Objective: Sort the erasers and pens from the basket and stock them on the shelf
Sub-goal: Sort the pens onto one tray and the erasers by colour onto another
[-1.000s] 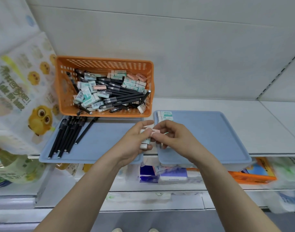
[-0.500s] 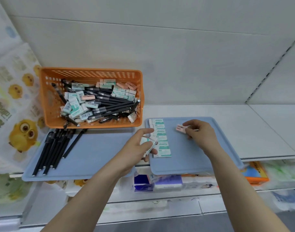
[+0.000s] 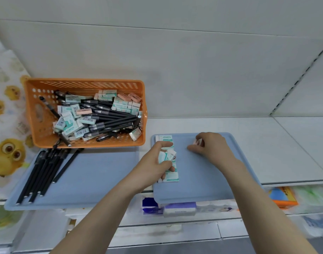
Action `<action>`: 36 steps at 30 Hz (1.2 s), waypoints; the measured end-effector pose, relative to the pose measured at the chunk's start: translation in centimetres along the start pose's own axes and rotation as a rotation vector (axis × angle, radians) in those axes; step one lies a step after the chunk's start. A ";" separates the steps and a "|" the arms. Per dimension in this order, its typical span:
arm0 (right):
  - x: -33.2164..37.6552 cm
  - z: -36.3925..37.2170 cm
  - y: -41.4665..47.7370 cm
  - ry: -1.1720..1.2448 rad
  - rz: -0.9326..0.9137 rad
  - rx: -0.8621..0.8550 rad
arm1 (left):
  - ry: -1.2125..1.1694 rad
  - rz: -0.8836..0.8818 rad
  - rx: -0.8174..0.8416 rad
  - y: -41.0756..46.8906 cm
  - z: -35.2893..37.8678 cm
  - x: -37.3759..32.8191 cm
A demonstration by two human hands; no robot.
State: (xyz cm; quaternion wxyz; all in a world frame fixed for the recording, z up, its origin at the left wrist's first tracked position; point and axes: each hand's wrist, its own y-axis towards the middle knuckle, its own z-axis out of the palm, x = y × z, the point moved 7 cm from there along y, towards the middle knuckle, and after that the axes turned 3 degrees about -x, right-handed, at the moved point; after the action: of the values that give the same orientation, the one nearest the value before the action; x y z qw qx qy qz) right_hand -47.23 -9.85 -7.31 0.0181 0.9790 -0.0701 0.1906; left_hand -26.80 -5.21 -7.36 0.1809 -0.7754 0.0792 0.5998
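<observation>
At the shelf's left end, a soft plastic pack printed with yellow cartoon chicks (image 3: 8,154) is cut off by the frame, and its lettering is too blurred to read. Beside it, at the back of the white metal shelf (image 3: 267,143), stands an orange perforated plastic basket (image 3: 47,138). It holds a jumble of black capped pens (image 3: 111,123), most lying left to right, among teal-and-white sleeved erasers (image 3: 67,123) and a few pink erasers (image 3: 128,97). Some sleeves show barcodes, but no brand can be made out.

In front of the basket lies a pale blue flat plastic tray (image 3: 94,176). Along its left edge a row of black pens (image 3: 45,169) lies side by side, long axes running from the near left corner towards the basket, clip ends far.

The left hand (image 3: 151,167) is over the left edge of a second pale blue tray (image 3: 202,180), fingers curled round a small bunch of teal-and-white erasers (image 3: 166,155); how many cannot be told. Under it a column of sleeved erasers (image 3: 166,138) runs along that edge from the far left corner, each lying across the tray; the hand hides the middle ones. The right hand (image 3: 213,145), near the tray's far edge, pinches a pink eraser (image 3: 197,142) mostly hidden by its fingers.

Below the shelf's front edge, blue-and-white packets (image 3: 179,208) and an orange box (image 3: 283,198) are partly hidden.
</observation>
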 end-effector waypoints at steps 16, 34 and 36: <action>1.5 -1.2 -0.2 0.119 -0.005 -0.169 | -0.028 0.016 -0.120 0.2 -0.8 0.4; 7.3 0.8 -6.4 0.454 -0.280 0.117 | -0.017 0.023 -0.229 -3.0 -4.2 2.9; 7.7 1.8 -6.7 0.287 -0.313 0.089 | 0.000 0.033 -0.237 -3.3 -4.6 3.2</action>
State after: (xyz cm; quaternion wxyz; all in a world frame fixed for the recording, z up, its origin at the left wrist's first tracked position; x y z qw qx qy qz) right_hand -38.52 -4.34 -6.11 0.0139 0.9405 0.0947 0.3260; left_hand -20.65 -3.61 -8.80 0.0779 -0.7900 0.0206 0.6078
